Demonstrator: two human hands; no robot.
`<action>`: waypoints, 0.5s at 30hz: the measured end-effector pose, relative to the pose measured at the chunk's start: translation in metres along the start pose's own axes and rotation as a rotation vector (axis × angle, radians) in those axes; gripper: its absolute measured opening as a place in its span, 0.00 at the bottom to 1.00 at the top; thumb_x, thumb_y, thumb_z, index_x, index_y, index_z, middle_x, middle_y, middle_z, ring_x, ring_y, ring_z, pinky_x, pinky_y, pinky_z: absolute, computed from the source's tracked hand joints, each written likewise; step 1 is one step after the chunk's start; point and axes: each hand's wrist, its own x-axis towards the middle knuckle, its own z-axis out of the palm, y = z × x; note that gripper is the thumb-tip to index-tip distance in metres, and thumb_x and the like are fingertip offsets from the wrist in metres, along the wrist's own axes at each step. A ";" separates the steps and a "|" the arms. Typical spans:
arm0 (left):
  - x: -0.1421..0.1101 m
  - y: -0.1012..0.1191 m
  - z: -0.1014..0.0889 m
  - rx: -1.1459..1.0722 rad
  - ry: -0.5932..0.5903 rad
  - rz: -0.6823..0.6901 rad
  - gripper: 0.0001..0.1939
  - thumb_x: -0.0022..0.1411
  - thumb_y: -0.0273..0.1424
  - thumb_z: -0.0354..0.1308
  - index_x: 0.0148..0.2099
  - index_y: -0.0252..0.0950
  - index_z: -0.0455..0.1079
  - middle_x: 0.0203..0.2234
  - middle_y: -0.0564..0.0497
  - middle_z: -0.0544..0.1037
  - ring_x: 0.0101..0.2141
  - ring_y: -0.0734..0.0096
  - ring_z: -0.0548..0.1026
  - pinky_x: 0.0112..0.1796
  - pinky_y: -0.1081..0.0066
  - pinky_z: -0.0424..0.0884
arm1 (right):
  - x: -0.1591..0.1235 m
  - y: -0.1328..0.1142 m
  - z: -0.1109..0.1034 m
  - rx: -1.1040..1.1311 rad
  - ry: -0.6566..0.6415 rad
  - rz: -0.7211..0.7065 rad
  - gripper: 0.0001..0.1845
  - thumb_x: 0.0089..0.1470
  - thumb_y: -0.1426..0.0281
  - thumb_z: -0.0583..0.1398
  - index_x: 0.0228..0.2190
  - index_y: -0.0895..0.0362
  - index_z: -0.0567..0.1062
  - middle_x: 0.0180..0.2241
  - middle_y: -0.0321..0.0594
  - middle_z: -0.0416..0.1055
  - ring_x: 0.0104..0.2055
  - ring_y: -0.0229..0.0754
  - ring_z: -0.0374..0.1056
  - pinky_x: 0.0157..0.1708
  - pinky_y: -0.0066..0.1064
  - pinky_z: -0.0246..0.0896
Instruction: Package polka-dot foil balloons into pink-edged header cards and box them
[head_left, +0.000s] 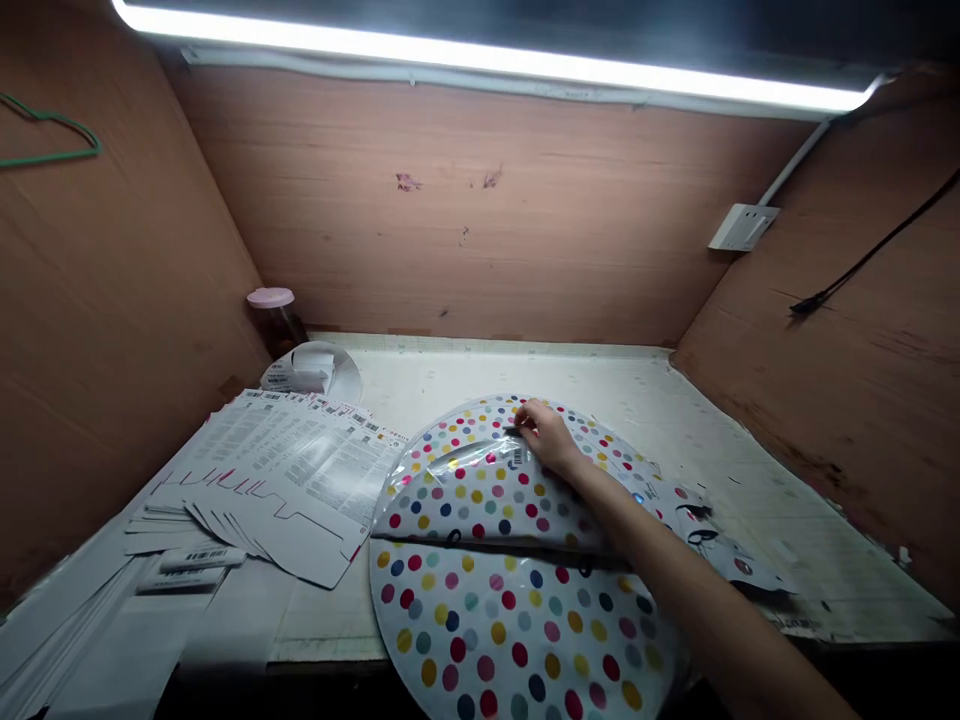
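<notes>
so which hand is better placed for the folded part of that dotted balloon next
Right, most likely: the right hand is already on the folded-over top of the dotted foil balloon, with its fingers at the fold. The left hand isn't in view, so nothing shows it near the balloon.

—How's the light?
—Bright; a lamp strip point(480, 48) burns white along the top; the balloon point(457, 468) throws glare off its shiny fold.
—Shadows?
—Deep along the bottom edge; the table point(600, 410) bends toward the corners; the papers point(112, 640) blur at lower left.
</notes>
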 end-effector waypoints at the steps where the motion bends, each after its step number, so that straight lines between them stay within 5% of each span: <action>1: 0.012 -0.010 -0.005 0.008 0.008 0.004 0.26 0.69 0.45 0.48 0.67 0.55 0.54 0.57 0.52 0.72 0.56 0.59 0.72 0.53 0.53 0.74 | 0.015 0.008 0.007 -0.018 -0.007 0.003 0.09 0.48 0.82 0.55 0.27 0.55 0.67 0.32 0.38 0.69 0.32 0.40 0.68 0.36 0.34 0.68; 4: 0.054 -0.039 -0.021 0.046 -0.148 -0.080 0.35 0.67 0.51 0.47 0.70 0.47 0.47 0.66 0.45 0.59 0.64 0.47 0.57 0.59 0.42 0.62 | 0.020 0.012 0.018 -0.106 0.030 0.001 0.15 0.46 0.83 0.57 0.37 0.57 0.71 0.42 0.47 0.70 0.41 0.48 0.70 0.43 0.44 0.69; 8: 0.101 -0.072 -0.033 0.078 -0.510 -0.237 0.40 0.61 0.57 0.51 0.70 0.50 0.47 0.69 0.45 0.46 0.66 0.32 0.42 0.58 0.27 0.46 | -0.048 -0.009 -0.003 -0.205 0.040 -0.112 0.17 0.52 0.77 0.59 0.45 0.56 0.72 0.50 0.51 0.69 0.54 0.54 0.64 0.56 0.53 0.61; 11: 0.118 -0.090 -0.033 0.058 -0.552 -0.224 0.42 0.60 0.57 0.53 0.70 0.52 0.44 0.69 0.46 0.42 0.66 0.29 0.38 0.57 0.25 0.42 | -0.109 -0.005 -0.022 -0.322 -0.299 -0.233 0.17 0.49 0.73 0.62 0.43 0.55 0.74 0.47 0.46 0.73 0.50 0.51 0.69 0.53 0.47 0.66; 15: 0.127 -0.108 -0.038 0.009 -0.564 -0.174 0.39 0.62 0.49 0.55 0.70 0.50 0.45 0.69 0.48 0.44 0.67 0.35 0.38 0.59 0.28 0.39 | -0.144 0.034 -0.032 -0.566 -0.262 -0.251 0.31 0.49 0.84 0.54 0.55 0.63 0.70 0.57 0.54 0.68 0.57 0.55 0.66 0.52 0.47 0.69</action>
